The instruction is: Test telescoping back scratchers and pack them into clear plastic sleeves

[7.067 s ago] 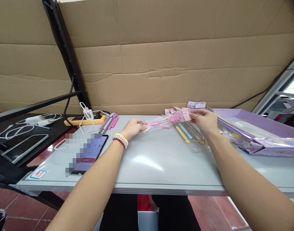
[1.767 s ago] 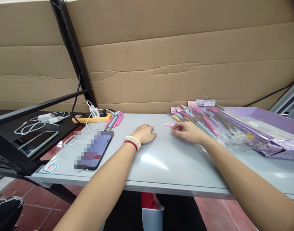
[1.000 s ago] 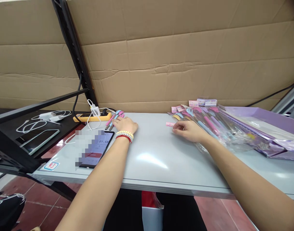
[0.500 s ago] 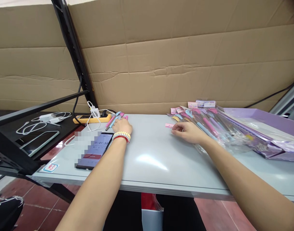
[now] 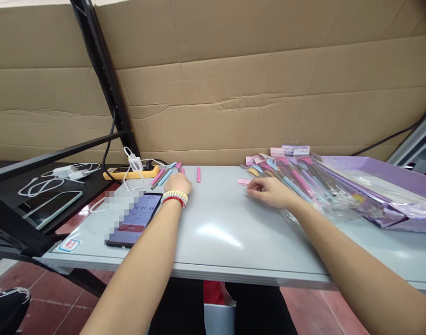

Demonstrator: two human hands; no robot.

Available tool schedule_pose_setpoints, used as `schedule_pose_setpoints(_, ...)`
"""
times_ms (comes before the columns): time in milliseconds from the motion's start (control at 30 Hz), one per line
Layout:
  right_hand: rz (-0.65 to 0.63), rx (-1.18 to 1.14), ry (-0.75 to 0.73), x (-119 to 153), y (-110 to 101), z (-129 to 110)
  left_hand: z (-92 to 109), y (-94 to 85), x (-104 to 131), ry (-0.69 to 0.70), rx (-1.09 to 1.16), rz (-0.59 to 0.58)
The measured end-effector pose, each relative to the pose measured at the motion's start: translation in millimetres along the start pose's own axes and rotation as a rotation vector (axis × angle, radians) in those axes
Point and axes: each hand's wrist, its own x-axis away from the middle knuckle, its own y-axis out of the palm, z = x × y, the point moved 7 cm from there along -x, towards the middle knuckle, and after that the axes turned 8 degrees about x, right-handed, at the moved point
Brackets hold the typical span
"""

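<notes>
My left hand (image 5: 179, 184), a beaded band at its wrist, reaches over the back left of the grey table (image 5: 213, 209). Its fingertips are hidden beside the pink and blue sticks (image 5: 164, 177). A short pink rod (image 5: 199, 174) stands out alone just right of it. My right hand (image 5: 265, 190) has thumb and fingers pinched together at the corner of a small pink label card (image 5: 243, 182). Just beyond it lie bagged pink, blue and purple sticks (image 5: 296, 179) with header cards.
A phone (image 5: 136, 221) showing a timer lies at the left. Behind it is a yellow power strip (image 5: 146, 172) with white cables. An open purple box (image 5: 380, 186) sits at the right. Cardboard (image 5: 233, 83) walls the back.
The short pink rod now shows apart to the right of my left hand, which has shifted slightly. My right hand keeps its pinch by the label card.
</notes>
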Motion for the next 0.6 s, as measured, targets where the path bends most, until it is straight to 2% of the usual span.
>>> schedule_pose_setpoints(333, 0.005, -0.023, -0.011, -0.3, -0.2, -1.1, 9.2, 4.3, -6.9, 0.004, 0.183, -0.085)
schedule_pose_setpoints(467, 0.038, -0.038, -0.008, 0.3, -2.6, -1.4, 35.5, 16.3, 8.0, 0.174, 0.332, -0.193)
schedule_pose_setpoints(600, 0.132, -0.143, 0.084, -0.3, -5.9, 6.9, 66.2, 26.4, 33.2, 0.393, 0.501, -0.359)
